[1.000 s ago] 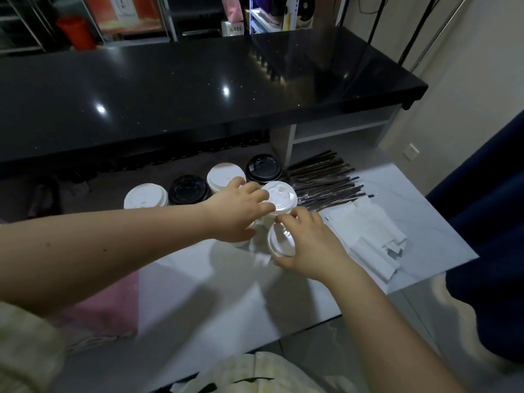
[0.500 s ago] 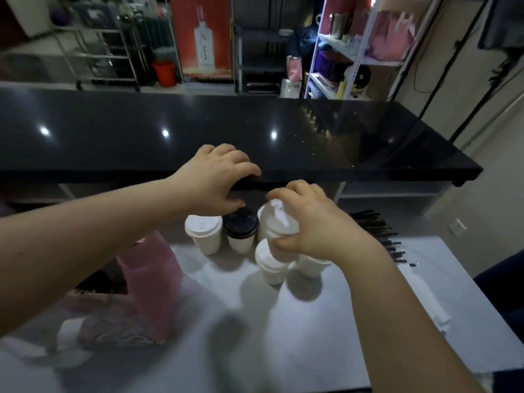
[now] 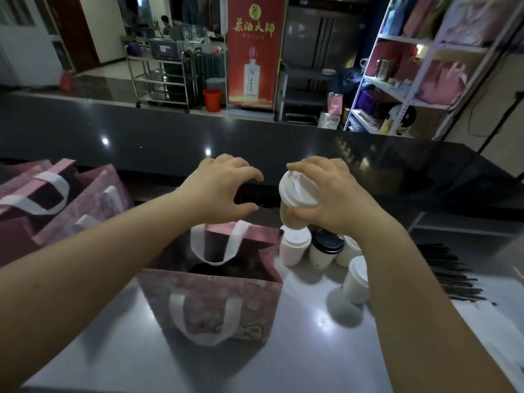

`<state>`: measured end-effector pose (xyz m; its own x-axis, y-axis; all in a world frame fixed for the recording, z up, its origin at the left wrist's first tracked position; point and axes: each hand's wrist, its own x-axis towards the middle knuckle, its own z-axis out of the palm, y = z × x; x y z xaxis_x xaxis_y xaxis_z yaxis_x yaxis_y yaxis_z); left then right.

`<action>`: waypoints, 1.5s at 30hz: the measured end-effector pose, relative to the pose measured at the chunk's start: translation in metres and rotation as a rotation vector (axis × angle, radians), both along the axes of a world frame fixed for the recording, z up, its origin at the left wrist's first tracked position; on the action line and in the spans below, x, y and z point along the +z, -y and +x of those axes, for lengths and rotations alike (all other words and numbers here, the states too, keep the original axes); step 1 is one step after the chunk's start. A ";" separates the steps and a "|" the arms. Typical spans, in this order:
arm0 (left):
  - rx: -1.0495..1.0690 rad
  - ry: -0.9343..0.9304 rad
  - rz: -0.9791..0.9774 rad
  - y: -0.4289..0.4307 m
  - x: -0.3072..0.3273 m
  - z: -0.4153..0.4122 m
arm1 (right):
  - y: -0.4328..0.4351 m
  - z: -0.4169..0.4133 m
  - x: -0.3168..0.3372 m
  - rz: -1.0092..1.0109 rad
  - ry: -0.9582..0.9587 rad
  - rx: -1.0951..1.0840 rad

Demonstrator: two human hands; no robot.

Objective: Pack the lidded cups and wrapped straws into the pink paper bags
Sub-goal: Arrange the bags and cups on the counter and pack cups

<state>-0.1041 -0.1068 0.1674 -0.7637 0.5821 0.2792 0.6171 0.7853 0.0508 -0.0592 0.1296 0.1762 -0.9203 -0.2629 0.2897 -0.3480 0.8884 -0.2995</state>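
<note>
My right hand point(image 3: 337, 202) grips a white-lidded cup point(image 3: 296, 194), tilted in the air above the other cups. My left hand point(image 3: 224, 188) hovers beside it with loosely curved fingers, holding nothing, over the far edge of an upright pink paper bag point(image 3: 215, 302) whose mouth is open. On the table to the right of the bag stand a white-lidded cup point(image 3: 293, 248), a black-lidded cup point(image 3: 326, 249) and another white-lidded cup point(image 3: 357, 279). Dark wrapped straws point(image 3: 448, 270) lie to the right, partly hidden by my right arm.
More pink bags with white handles point(image 3: 93, 205) stand at the left. The pale table point(image 3: 312, 350) runs under a raised black counter point(image 3: 141, 143) just beyond the cups. Shelves and carts stand far behind the counter.
My right hand has lifted the white-lidded cup higher above the other cups. My left hand has risen beside it, holding nothing. The view has tilted up, and the open pink bag now stands under my left hand.
</note>
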 end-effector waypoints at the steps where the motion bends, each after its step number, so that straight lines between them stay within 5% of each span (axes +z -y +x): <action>1: -0.003 0.003 0.005 0.010 -0.002 0.003 | 0.010 0.000 0.003 -0.006 -0.008 -0.005; 7: -0.125 0.249 0.112 0.073 -0.022 0.016 | 0.073 0.018 0.021 -0.070 -0.025 -0.030; 14: -0.182 0.439 -0.046 0.087 -0.059 0.018 | 0.114 0.048 0.010 -0.095 0.123 -0.051; 30: -0.162 0.351 -0.160 0.086 -0.099 0.028 | 0.109 0.041 -0.065 0.271 0.377 -0.155; 38: -0.171 0.293 -0.179 0.077 -0.106 0.044 | 0.124 0.030 -0.098 0.648 0.346 -0.089; 45: -0.155 0.332 -0.133 0.080 -0.102 0.042 | 0.128 0.013 -0.114 0.466 0.412 -0.131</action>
